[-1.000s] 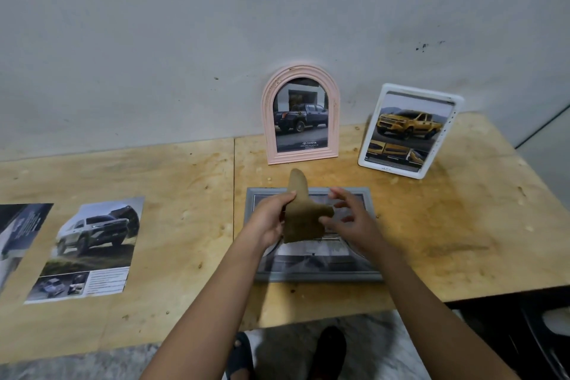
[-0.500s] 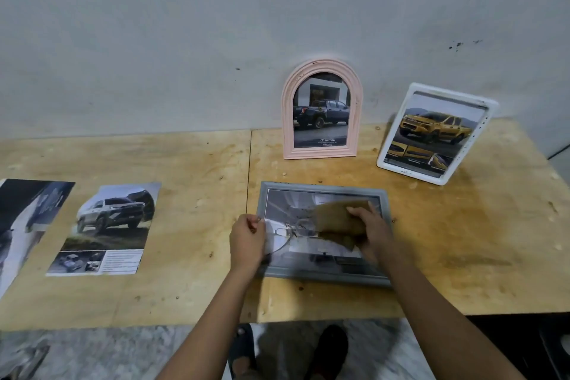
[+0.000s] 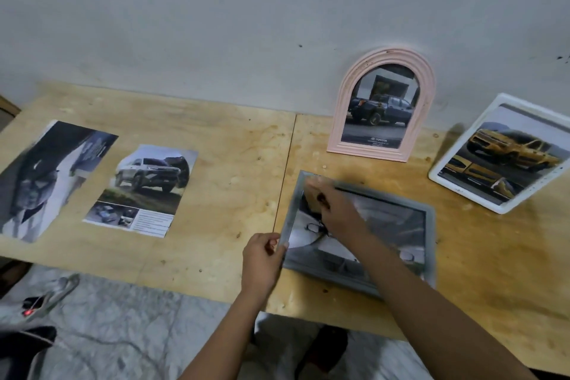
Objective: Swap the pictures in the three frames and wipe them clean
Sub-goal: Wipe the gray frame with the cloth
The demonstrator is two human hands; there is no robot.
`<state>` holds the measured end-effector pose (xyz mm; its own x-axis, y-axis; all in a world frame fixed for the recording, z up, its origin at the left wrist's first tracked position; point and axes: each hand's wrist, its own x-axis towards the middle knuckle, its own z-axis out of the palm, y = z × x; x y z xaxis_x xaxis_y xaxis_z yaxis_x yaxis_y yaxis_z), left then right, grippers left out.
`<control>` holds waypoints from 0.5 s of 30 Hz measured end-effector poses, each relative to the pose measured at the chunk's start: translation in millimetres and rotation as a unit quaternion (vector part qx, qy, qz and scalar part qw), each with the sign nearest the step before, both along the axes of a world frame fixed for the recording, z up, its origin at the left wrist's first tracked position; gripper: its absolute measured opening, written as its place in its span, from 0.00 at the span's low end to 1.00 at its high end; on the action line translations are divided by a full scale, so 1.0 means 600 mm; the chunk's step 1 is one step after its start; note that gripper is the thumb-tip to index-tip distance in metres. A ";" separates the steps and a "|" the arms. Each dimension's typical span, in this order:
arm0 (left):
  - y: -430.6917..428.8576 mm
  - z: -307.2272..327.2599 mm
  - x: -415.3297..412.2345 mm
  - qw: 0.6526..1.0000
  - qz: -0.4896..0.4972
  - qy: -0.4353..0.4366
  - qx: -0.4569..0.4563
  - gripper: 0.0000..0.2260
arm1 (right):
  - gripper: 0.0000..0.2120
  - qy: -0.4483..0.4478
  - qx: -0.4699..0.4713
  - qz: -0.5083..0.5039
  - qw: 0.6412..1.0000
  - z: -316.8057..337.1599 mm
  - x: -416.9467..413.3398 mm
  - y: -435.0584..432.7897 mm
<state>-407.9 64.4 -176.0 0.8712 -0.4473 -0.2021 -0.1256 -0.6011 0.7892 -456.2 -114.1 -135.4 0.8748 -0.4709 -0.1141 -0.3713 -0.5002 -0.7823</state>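
Left hand (image 3: 262,259) pinches the grey frame's (image 3: 430,244) left edge flat on the surface (image 3: 234,170) while right hand (image 3: 336,210) presses a tan cloth (image 3: 314,194) onto its far-left corner.

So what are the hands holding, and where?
The left hand holds the grey frame by its left edge. The right hand holds a brown cloth against the frame's far left corner; blur hides the exact grip.

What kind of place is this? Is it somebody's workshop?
Probably a plain workroom or garage corner. The table is bare, stained plywood, the wall behind it is scuffed grey, and the floor is mottled grey.
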 end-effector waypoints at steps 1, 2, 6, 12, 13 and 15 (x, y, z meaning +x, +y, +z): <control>0.002 -0.003 0.002 1.000 0.002 -0.006 0.001 0.04 | 0.25 0.026 -0.027 0.063 0.997 -0.007 0.007 0.010; 0.003 -0.006 0.005 1.000 0.007 -0.009 0.002 0.03 | 0.27 0.036 -0.054 0.114 0.991 -0.014 0.014 0.020; 0.000 -0.009 0.012 1.000 0.025 0.007 -0.005 0.04 | 0.29 0.047 -0.086 0.195 0.976 -0.023 0.025 0.035; 0.006 -0.006 0.014 0.997 0.047 0.044 -0.030 0.07 | 0.29 0.078 -0.023 0.294 0.952 -0.061 0.012 0.032; 0.006 -0.004 0.013 0.996 0.056 0.060 -0.042 0.04 | 0.28 0.075 0.000 0.278 0.958 -0.061 0.012 0.032; 0.008 -0.003 0.012 0.993 0.062 0.076 -0.059 0.02 | 0.23 0.058 0.036 0.236 0.969 -0.060 0.015 0.033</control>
